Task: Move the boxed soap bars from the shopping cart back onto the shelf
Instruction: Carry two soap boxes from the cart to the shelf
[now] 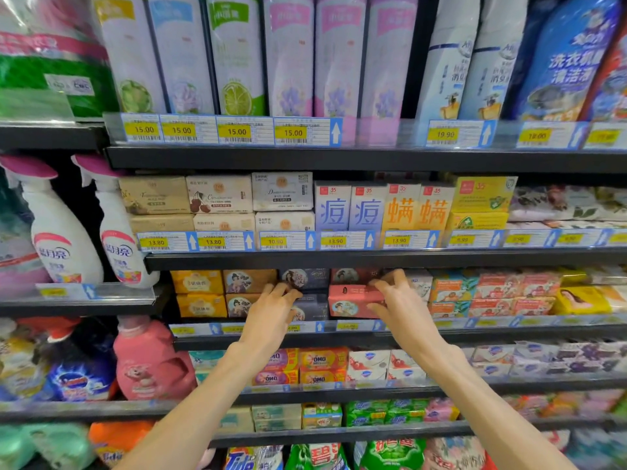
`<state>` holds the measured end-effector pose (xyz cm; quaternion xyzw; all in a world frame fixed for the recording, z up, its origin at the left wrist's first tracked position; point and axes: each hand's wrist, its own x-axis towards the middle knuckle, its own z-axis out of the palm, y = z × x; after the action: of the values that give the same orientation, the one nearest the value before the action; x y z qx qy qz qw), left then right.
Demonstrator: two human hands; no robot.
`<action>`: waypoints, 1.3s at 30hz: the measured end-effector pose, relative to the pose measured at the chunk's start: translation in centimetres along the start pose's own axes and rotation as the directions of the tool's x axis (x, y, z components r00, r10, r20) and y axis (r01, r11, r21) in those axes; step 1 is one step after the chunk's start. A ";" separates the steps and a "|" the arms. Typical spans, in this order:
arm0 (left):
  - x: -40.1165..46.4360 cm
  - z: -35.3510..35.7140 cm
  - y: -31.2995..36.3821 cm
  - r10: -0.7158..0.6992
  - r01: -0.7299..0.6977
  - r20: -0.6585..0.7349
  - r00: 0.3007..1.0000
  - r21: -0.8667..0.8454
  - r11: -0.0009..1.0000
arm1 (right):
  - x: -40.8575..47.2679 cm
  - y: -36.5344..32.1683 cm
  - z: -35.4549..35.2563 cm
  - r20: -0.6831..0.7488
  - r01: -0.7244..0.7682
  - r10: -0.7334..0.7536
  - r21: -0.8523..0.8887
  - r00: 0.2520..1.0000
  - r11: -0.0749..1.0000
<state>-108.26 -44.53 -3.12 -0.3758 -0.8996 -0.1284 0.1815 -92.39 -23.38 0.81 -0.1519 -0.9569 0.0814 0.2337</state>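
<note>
Both my hands reach into the third shelf (305, 339) of boxed soaps. My left hand (271, 312) lies against a dark blue-grey soap box (314, 305), its curled fingertips at the box's top left corner. My right hand (398, 300) grips the right end of a pink soap box (349, 301), which sits tilted a little in its row beside the dark one. More boxes of the same two kinds stand behind them, a dark box (305, 278) and a red-brown box (353, 275). The shopping cart is out of view.
Yellow soap boxes (200, 293) and brown boxes (246, 283) stand left of my hands, orange and red boxes (492, 295) to the right. The shelf edge above (339, 259) hangs close over my fingers. Detergent bottles (149, 361) and spray bottles (64, 232) fill the left bay.
</note>
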 end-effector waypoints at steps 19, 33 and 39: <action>0.0 0.3 -0.2 0.036 -0.036 -0.006 0.999 0.030 0.999 | 1.4 0.0 4.6 0.017 0.160 -0.165 -0.363 0.986 0.918; 0.3 0.3 0.2 0.044 -0.044 0.003 0.999 0.060 0.997 | 1.5 0.6 5.9 -0.055 0.127 -0.149 -0.287 0.987 0.950; 0.2 0.3 0.3 0.041 -0.042 0.018 0.999 0.053 0.998 | 1.3 0.7 5.9 -0.066 0.120 -0.141 -0.259 0.988 0.958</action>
<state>-108.29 -44.10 -3.23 -0.3905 -0.8962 -0.0974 0.1865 -96.10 -22.74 -3.93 -0.1205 -0.9567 -0.0642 0.2572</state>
